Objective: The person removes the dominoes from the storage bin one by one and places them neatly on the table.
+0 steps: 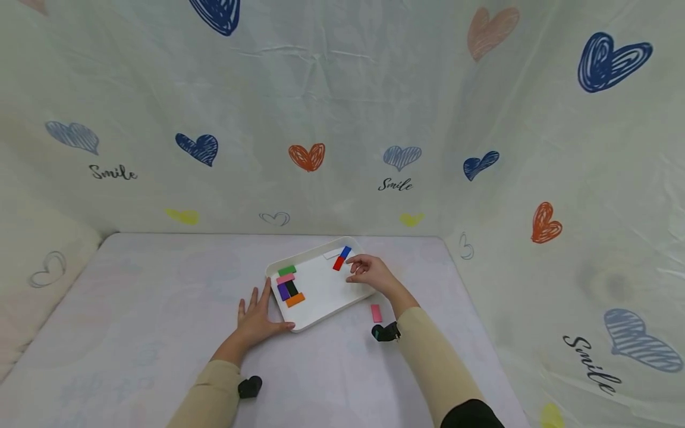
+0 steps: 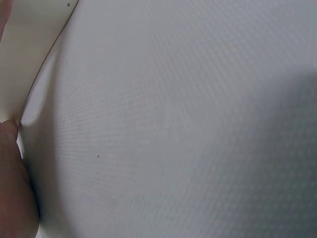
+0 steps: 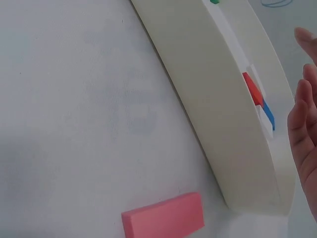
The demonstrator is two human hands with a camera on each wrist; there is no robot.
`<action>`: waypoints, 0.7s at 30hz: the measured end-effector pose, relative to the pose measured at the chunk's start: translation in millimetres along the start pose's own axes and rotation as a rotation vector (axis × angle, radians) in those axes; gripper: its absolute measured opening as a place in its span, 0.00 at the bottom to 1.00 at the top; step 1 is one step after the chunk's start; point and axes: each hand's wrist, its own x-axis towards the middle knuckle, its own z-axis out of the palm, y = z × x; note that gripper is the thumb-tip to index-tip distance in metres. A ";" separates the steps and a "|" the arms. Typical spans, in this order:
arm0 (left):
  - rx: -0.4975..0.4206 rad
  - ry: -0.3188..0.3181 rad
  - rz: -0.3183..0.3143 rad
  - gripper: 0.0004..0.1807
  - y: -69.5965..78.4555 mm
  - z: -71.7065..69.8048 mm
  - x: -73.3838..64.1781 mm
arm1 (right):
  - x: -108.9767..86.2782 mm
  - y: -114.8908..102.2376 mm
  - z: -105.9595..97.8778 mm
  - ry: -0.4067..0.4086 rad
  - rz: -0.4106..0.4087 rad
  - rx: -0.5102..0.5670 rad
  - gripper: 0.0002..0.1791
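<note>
A shallow white tray [image 1: 321, 318] lies at a slant on the table. My left hand [image 1: 258, 326] spreads at its near left corner, straight index finger and thumb at the rim; the thumb [image 2: 17, 183] shows there in the left wrist view. Over the tray's right end my right hand [image 1: 371, 273] hovers with loosely bent fingers, nothing visible between them. Beside its fingertips sit a red block [image 1: 339, 263] and a blue block [image 1: 345, 252], end to end. White blocks [image 3: 266, 119] flank this pair.
Grouped at the tray's left are green [image 1: 286, 270], pink [image 1: 286, 278], purple [image 1: 283, 292], black [image 1: 291, 288] and orange [image 1: 295, 299] blocks. Another pink block [image 1: 376, 313] lies on the table outside the tray, near the right wrist. A heart-printed curtain [image 1: 342, 196] hangs behind.
</note>
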 end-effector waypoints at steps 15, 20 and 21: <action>0.011 0.019 0.013 0.74 -1.6 2.7 0.9 | 31.2 4.2 13.8 0.014 0.086 -0.064 0.26; 0.024 0.014 0.010 0.74 -2.5 2.9 0.6 | 38.2 8.7 16.6 0.053 0.105 -0.084 0.26; 0.024 0.017 0.010 0.74 -2.4 2.5 0.5 | 39.4 9.5 17.0 0.057 0.105 -0.088 0.25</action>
